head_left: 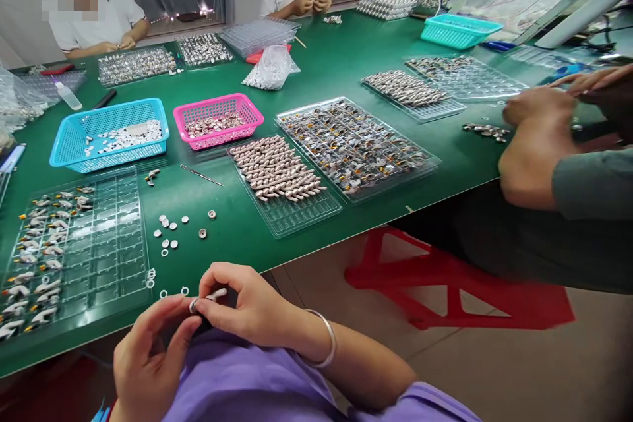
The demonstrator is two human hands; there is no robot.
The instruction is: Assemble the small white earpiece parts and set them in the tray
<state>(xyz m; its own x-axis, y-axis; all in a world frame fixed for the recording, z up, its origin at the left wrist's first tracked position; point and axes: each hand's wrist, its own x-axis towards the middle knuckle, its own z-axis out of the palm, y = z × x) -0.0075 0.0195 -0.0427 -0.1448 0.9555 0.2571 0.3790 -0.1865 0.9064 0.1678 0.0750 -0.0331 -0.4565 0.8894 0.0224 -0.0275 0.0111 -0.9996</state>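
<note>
Above my lap, just off the table edge, my right hand (242, 310) pinches a small silvery part with a pale, rounded end (217, 294). Thumb and fingers of my left hand (153, 356) close in at the other side of it, where a small round piece (192, 306) shows between the two hands. Fingers hide much of the part. On the table just beyond lie white rings (184, 291) and several small round caps (173, 226). To the left, a clear compartment tray (106, 231) holds rows of small assembled pieces with orange tips.
Farther in stand a blue basket (64, 138) of white pieces, a pink basket (254, 112) of round caps and tweezers (202, 175). Filled trays (281, 178) lie centre and right. A co-worker's arm (534, 145) is at right, above a red stool (410, 277); two people work opposite.
</note>
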